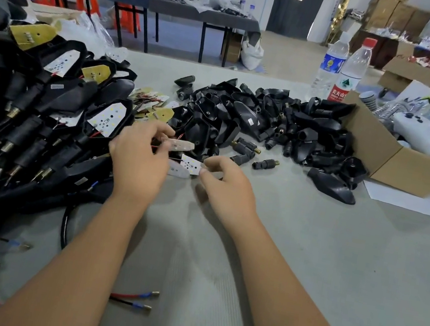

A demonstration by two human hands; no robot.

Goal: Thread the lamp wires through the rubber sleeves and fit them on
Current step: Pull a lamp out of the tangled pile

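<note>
Head view: both bare forearms reach up from the bottom edge to the middle of the frame, over a grey table [307, 251]. The left hand [139, 161] has its fingers curled and pinches a small pale LED board [179, 144] between thumb and fingertips; thin red and black wires run from the board toward the palm, blurred where they pass the fingers. The right hand [226, 180], just to the right, pinches the end of a second white LED board [190, 163] with thumb and forefinger. A third pale board [179, 171] lies just below and between the two hands; whether either hand touches it cannot be told.

Directly above the hands, in the centre of the frame, spreads a loose pile of black rubber sleeves and lamp housings [267, 120]; a few short sleeves with brass ends [244, 151] lie apart at its lower edge, near the right hand. The left of the frame is filled by a heap of assembled lamps [30, 113] with trailing cables. Two loose wires, red and black with blue crimp ends [132, 299], lie on the table at lower centre.

At centre right an open cardboard box [398, 160] lies on its side beside the pile. Two clear water bottles [340, 67] stand behind it, upper right.
</note>
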